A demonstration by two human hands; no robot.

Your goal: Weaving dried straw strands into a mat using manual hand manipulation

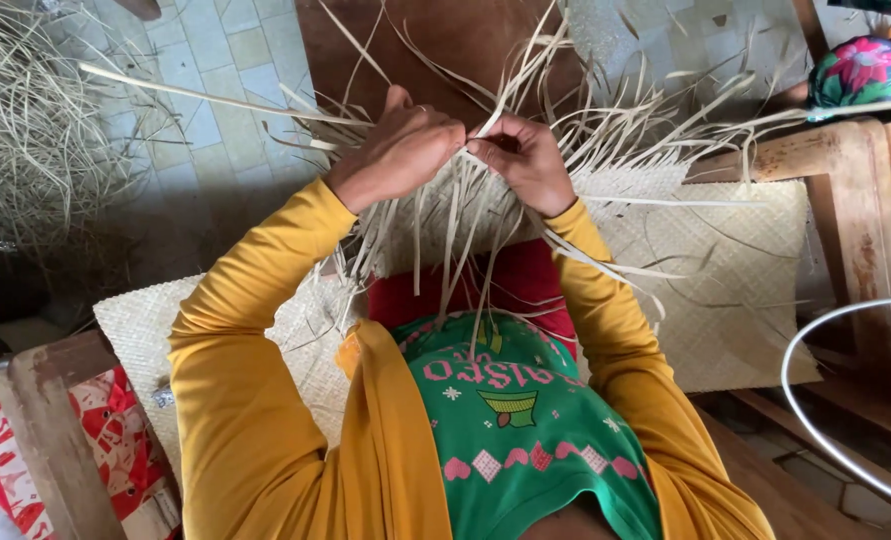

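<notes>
- While we look down from the head camera, we see the left hand point(397, 150) and the right hand point(525, 160) meeting fingertip to fingertip, both closed in a pinch on the same pale straw strips point(485, 125).
- The pinched strips pass between the two hands, rising past the grip toward the brown board point(435, 40) and hanging below it over the red cloth point(510, 285) on the lap.
- Directly under the grip lies the unfinished edge of the woven mat point(735, 270), its loose ends fanning out to both sides of the hands.
- The finished weave spreads away from the grip to the right, as far as the wooden frame point(855, 200), and to the lower left beneath the yellow sleeve point(235, 380).
- Far to the left of the grip, a heap of loose straw point(25, 130) lies on the tiled floor point(215, 90).
- To the lower right of the grip, a white hoop point(815, 330) curves in front of the wooden frame.
- Whether the thumbs press one strip or several, we cannot tell.
</notes>
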